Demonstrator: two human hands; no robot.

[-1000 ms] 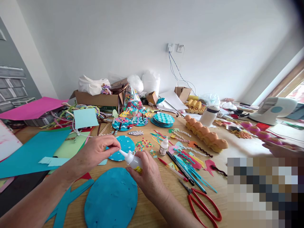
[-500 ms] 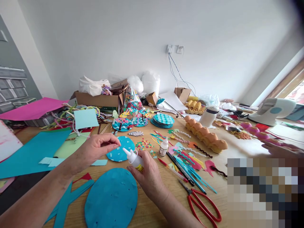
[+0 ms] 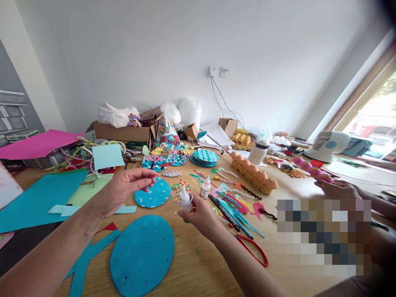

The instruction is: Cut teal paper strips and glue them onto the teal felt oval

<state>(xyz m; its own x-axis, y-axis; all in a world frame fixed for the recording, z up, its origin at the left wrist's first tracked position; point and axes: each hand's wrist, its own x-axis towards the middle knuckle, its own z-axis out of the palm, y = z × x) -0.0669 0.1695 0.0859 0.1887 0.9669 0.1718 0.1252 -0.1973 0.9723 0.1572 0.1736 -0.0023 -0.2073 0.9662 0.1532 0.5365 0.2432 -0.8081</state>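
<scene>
My right hand is wrapped round a white glue bottle, held upright with its nozzle pointing up. My left hand hovers by a blue disc with pale marks, fingertips together; whatever they may pinch is too small to make out. Nearer to me lies a larger blue oval, flat on the table. Confetti-like bits are scattered beyond the bottle, and a second small bottle stands just past my right hand.
Red-handled scissors, pens and paper strips lie to the right. Blue sheets cover the left side. Egg cartons and stacked blue discs are farther back. Another person's hand is at the far right.
My right hand has swung the glue bottle from tilted left to upright, moving it away from the disc. The view has turned to the right, showing more of the other person's arm.
</scene>
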